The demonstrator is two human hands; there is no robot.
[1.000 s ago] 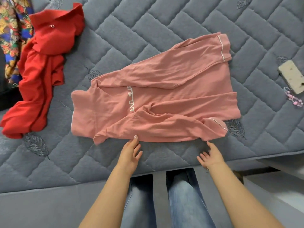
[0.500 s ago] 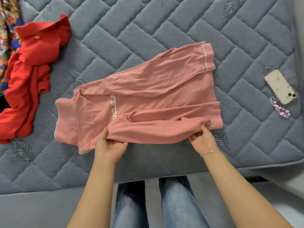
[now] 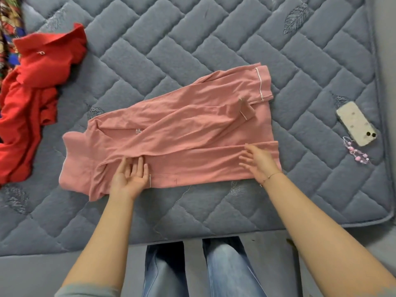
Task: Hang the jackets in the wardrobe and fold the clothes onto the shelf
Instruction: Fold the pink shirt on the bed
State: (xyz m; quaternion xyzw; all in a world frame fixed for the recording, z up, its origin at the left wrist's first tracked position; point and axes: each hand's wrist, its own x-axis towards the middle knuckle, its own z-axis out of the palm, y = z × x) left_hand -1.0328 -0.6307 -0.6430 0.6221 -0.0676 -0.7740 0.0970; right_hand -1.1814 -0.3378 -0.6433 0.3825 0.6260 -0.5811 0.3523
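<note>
Left hand [image 3: 130,179] and right hand [image 3: 260,161] flat on pink top [image 3: 192,133]

The pink top [image 3: 182,133] lies flat on the grey quilted mattress [image 3: 192,39], sleeves folded across its body, near edge folded over.

This is a bedroom in a home. A bare grey-blue quilted mattress [image 3: 214,39] with stitched leaf motifs fills the view. Loose garments lie on it: a pink long-sleeved top [image 3: 182,133] and a crumpled red garment [image 3: 32,93]. A white smartphone [image 3: 355,123] with a pink beaded charm [image 3: 355,153] rests near the mattress edge. A patterned multicoloured cloth [image 3: 8,22], possibly bedding, shows at the far left.
</note>
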